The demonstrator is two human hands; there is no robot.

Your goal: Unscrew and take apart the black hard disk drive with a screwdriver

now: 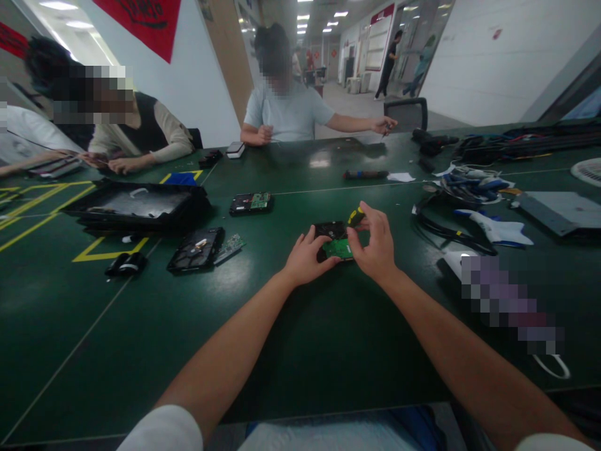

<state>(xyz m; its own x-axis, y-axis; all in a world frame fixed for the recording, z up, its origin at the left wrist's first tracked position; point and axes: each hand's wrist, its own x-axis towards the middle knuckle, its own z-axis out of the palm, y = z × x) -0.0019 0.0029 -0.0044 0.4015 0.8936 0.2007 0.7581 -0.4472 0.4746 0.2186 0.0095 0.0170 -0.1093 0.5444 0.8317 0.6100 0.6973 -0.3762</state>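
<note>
Green circuit board [339, 248] showed on the hard drive [332, 238] that lay flat on the dark table [300, 338], and both of the person's hands were on it. The left hand [305, 258] had its fingers [312, 237] spread and pressed down over the near left edge of the drive, pinning it in place rather than gripping it. The right hand [374, 241] was closed around a small screwdriver [355, 217] with a yellow and black handle, thumb and fingertips pinched together on it; the tool stood tilted over the far right corner of the drive, and its tip was hidden behind the fingers.

Left of the drive lay another opened drive [196, 249] with a loose green board [229, 248] just beside it, and beyond that a third drive [251, 203] with its board facing up. Farther left of the drive sat a stack of black trays [136, 207]. Behind the drive, toward the far edge, a dark handled tool [365, 175] rested by a scrap of white paper [400, 177]. Right of the drive, a tangle of cables [451, 207] spread across the table, with a grey flat case [561, 212] past it.

Across the table from the drive sat a person in a pale blue shirt [287, 113], and another in a dark vest [141, 134] sat well to the left.
</note>
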